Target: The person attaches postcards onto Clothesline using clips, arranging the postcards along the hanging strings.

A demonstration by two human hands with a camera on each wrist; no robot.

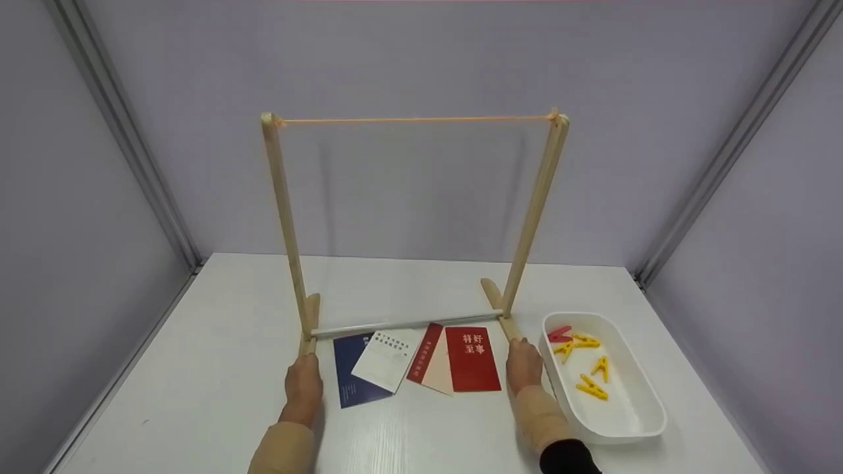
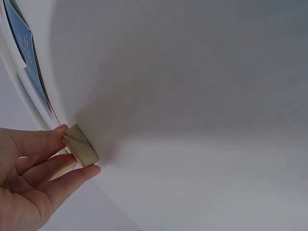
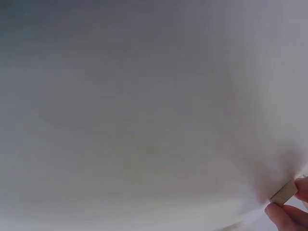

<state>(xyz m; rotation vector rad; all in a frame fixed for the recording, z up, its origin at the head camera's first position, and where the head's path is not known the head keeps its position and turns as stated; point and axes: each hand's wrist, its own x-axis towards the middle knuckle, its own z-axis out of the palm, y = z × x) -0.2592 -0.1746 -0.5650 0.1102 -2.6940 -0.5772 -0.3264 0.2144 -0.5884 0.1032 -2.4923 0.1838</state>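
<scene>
A wooden rack (image 1: 283, 204) with an orange string (image 1: 415, 120) across its top and a white bar (image 1: 402, 323) low down stands on the table. My left hand (image 1: 304, 388) grips the near end of its left foot; the left wrist view shows thumb and fingers pinching the wooden foot end (image 2: 81, 146). At the right foot (image 1: 509, 327), my right hand (image 1: 525, 365) pinches the near end, which also shows as a wooden end (image 3: 284, 193) in the right wrist view. Between the hands lie a blue booklet (image 1: 362, 388), a white card (image 1: 385, 359), a red-and-cream booklet (image 1: 438, 372) and a red booklet (image 1: 473, 368).
Right of my right hand is a white tray (image 1: 632, 431) with several yellow clothespins (image 1: 593, 387) and a red clothespin (image 1: 560, 334). Grey wall panels (image 1: 421, 59) enclose the white table (image 1: 184, 368) at the back and sides.
</scene>
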